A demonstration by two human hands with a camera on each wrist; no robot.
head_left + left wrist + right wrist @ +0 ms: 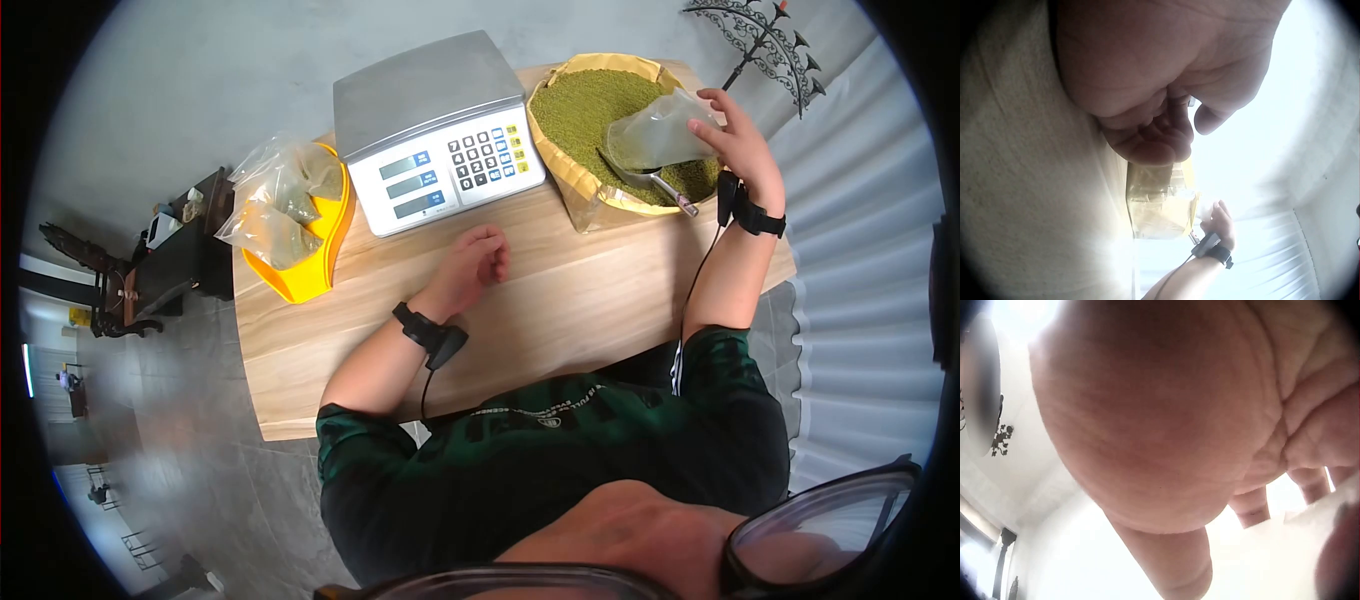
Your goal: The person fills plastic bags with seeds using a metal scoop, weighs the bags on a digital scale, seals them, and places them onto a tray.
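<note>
My right hand holds a clear empty plastic bag by its edge, above an open sack of small green beans at the table's back right. A metal scoop lies in the beans just under the bag. My left hand rests on the wooden table in front of the scale, fingers loosely curled, holding nothing. The left wrist view shows the curled fingers close up, with the sack and my right hand beyond. The right wrist view is filled by my palm.
A grey digital scale with a keypad stands at the back middle. A yellow tray at the left edge holds several filled clear bags. Dark furniture stands on the floor to the left.
</note>
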